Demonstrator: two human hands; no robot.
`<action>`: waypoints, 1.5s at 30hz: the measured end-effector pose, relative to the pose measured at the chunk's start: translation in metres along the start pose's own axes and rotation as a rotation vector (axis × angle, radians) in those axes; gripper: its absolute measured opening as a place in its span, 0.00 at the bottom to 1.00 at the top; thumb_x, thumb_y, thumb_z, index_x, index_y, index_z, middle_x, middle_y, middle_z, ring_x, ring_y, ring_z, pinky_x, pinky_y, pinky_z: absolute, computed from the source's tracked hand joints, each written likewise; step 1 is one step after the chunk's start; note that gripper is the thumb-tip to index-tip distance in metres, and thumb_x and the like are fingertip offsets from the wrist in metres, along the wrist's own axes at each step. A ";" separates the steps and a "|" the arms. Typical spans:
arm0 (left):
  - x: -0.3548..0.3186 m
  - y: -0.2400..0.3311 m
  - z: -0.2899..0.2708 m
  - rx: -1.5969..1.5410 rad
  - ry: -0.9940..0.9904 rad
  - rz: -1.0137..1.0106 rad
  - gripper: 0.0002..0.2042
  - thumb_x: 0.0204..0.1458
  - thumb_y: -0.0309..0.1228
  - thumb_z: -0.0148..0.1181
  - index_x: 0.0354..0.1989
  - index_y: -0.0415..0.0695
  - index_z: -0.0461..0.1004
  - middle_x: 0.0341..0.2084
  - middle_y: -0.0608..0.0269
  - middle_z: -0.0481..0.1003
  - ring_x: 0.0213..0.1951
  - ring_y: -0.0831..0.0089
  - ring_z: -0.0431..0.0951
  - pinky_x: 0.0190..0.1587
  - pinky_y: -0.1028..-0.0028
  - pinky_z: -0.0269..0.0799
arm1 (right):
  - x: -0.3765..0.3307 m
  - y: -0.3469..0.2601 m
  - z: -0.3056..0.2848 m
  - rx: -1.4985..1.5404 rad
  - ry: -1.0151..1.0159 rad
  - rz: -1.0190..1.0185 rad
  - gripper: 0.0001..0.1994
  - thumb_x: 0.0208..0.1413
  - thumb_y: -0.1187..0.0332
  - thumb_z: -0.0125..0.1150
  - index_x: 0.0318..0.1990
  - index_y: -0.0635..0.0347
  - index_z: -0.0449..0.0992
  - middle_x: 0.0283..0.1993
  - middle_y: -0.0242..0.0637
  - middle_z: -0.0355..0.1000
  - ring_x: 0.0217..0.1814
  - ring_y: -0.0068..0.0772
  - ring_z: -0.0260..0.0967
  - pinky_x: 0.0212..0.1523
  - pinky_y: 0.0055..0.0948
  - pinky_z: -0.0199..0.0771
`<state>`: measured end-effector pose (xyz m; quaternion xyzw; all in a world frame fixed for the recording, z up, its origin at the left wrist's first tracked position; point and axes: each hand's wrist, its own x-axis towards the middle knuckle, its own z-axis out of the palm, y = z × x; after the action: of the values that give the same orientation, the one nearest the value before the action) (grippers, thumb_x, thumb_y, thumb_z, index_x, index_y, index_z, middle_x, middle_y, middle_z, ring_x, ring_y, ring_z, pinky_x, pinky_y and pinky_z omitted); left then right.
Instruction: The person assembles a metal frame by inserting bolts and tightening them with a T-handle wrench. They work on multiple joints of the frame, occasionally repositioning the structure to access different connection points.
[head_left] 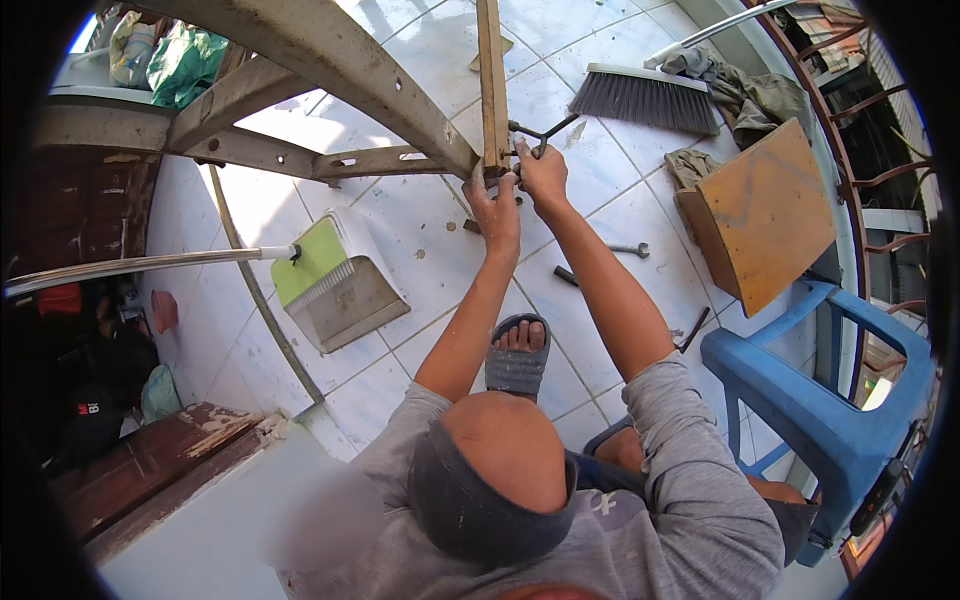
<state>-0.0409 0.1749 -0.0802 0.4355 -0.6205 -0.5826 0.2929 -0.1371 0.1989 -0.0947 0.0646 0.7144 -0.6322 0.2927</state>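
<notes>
My right hand (541,179) is closed around a dark Y-shaped socket wrench (549,134), whose arms stick out past the fingers. Close beside it, my left hand (494,212) grips the lower end of a narrow brown bar (491,80), thumb and fingers on either side; what lies between the fingertips is partly hidden. The bar meets the corner of a weathered metal frame (345,75) just in front of both hands. On the tiles to the right of my forearms lie an open-end wrench (630,250) and a short black rod (566,275).
A green and grey dustpan (340,290) lies left of my arms, its long handle running left. To the right are a broom head (645,97), a wooden box (765,215), crumpled cloth (750,100) and a blue plastic stool (835,370). A metal railing (850,190) borders the right.
</notes>
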 end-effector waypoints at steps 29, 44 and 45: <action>0.014 0.004 0.029 0.112 0.005 0.102 0.13 0.42 0.23 0.72 0.36 0.31 0.81 0.30 0.55 0.83 0.33 0.68 0.83 0.42 0.70 0.76 | 0.038 0.006 -0.076 -0.447 -0.362 -0.560 0.15 0.59 0.63 0.66 0.46 0.64 0.72 0.35 0.43 0.76 0.35 0.33 0.69 0.40 0.33 0.70; 0.024 -0.026 0.038 0.210 0.144 0.198 0.16 0.35 0.26 0.75 0.35 0.35 0.79 0.33 0.54 0.81 0.35 0.58 0.81 0.46 0.64 0.74 | 0.054 0.030 -0.086 -0.325 -0.362 -0.536 0.22 0.61 0.57 0.64 0.55 0.62 0.68 0.45 0.42 0.70 0.46 0.30 0.66 0.46 0.32 0.68; 0.024 -0.026 0.040 0.198 0.158 0.173 0.17 0.37 0.27 0.75 0.36 0.34 0.80 0.33 0.55 0.81 0.35 0.62 0.80 0.45 0.67 0.74 | 0.050 0.037 -0.091 -0.367 -0.335 -0.596 0.26 0.60 0.55 0.65 0.58 0.62 0.68 0.49 0.48 0.73 0.51 0.34 0.70 0.50 0.35 0.69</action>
<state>-0.0808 0.1741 -0.1152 0.4517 -0.6853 -0.4550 0.3454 -0.1918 0.2781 -0.1494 -0.3034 0.7453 -0.5532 0.2157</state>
